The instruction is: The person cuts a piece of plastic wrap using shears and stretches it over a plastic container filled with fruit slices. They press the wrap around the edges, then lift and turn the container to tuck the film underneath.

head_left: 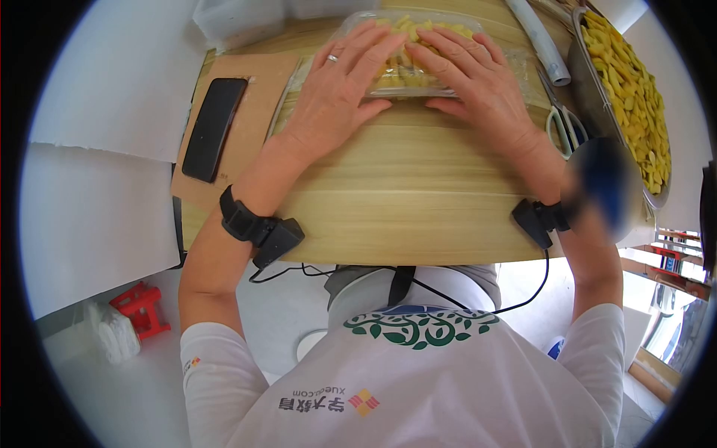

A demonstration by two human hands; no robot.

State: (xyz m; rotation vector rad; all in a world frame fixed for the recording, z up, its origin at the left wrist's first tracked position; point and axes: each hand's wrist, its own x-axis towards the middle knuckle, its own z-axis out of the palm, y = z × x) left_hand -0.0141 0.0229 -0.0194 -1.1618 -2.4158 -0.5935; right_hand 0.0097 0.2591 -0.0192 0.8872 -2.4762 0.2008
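Observation:
A clear plastic tray of yellow cut pieces sits at the far side of the wooden table, with thin clear film showing around its sides. My left hand lies over the tray's left part, fingers stretched out and a ring on one of them. Over the right part rests my right hand, its fingers also extended and slightly spread. Both thumbs point inward along the near edge. Neither hand grips anything. The fingers hide much of the tray's top.
A black phone lies on brown cardboard at left. White-handled scissors, a film roll and a large metal pan of yellow pieces are at right. Clear plastic boxes stand at the far left. Cables hang from my wrist devices.

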